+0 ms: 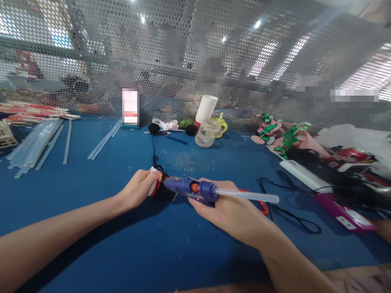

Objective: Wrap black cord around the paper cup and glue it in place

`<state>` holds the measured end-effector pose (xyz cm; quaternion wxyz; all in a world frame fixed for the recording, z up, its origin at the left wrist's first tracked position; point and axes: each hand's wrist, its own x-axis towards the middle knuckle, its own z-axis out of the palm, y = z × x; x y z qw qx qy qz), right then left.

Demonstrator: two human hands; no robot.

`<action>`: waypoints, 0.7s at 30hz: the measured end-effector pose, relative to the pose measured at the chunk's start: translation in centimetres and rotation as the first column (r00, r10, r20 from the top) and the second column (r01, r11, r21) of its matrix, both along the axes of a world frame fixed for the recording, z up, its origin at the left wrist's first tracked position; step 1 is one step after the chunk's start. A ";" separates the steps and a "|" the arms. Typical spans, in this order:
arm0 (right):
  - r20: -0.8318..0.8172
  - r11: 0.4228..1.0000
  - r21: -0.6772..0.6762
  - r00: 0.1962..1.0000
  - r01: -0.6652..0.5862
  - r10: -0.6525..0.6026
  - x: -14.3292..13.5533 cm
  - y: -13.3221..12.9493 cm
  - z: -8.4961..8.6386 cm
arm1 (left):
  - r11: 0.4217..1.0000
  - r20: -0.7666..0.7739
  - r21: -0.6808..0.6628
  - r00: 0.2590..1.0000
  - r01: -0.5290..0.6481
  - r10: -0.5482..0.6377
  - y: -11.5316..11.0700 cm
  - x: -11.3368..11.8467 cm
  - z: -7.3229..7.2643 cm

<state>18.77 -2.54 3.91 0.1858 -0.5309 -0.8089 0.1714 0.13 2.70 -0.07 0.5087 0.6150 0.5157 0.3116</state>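
My left hand [139, 188] pinches a small white, red and black item [155, 185] just above the blue table. My right hand [227, 207] is wrapped round a blue glue gun [183, 185]. The gun's tip points left and is close to or against the small item; the exact contact is hidden. A clear glue stick [249, 195] juts out of the gun's back end to the right. Black yarn [154, 150] runs from the small item up to a black ball [154, 129].
Glue sticks [35, 146] and red-white sticks [30, 112] lie left. At the back stand a phone [130, 106], paper cups [207, 109] and a clear plastic cup [205, 134]. Right are green-pink crafts [288, 140], black cables [287, 219] and a purple-white power strip [343, 213].
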 end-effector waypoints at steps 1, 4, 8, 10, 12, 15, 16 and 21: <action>0.000 1.000 -0.008 1.000 -0.010 0.010 0.0 0.0 0.0 | 1.000 -0.003 -0.001 1.000 -0.002 0.002 0.0 0.0 0.0; 0.007 1.000 -0.015 1.000 -0.017 0.017 -0.1 -0.1 -0.1 | 1.000 -0.019 0.005 1.000 -0.004 0.004 0.0 0.0 0.0; 0.004 1.000 -0.003 1.000 -0.004 0.004 -0.1 0.0 -0.2 | 1.000 -0.013 0.015 1.000 -0.001 0.002 -0.1 -0.1 -0.1; -0.012 0.999 -0.001 0.999 -0.033 0.033 -0.1 0.0 -0.3 | 1.000 -0.002 0.010 1.000 -0.002 0.002 -0.1 -0.1 -0.1; -0.007 1.000 -0.005 1.000 -0.022 0.022 -0.1 0.0 -0.2 | 1.000 0.004 0.011 1.000 -0.007 0.007 -0.1 0.0 -0.1; 0.006 1.000 -0.017 1.000 0.002 -0.002 -0.1 -0.1 -0.2 | 1.000 0.005 0.018 1.000 -0.013 0.013 -0.1 -0.1 -0.2; 0.001 1.000 -0.012 1.000 -0.009 0.009 -0.1 -0.1 -0.2 | 1.000 0.005 0.017 1.000 -0.013 0.013 -0.1 -0.1 -0.2; -0.001 1.000 -0.008 1.000 -0.014 0.014 0.0 -0.1 -0.2 | 1.000 -0.007 0.020 1.000 -0.003 0.003 0.1 -0.1 -0.3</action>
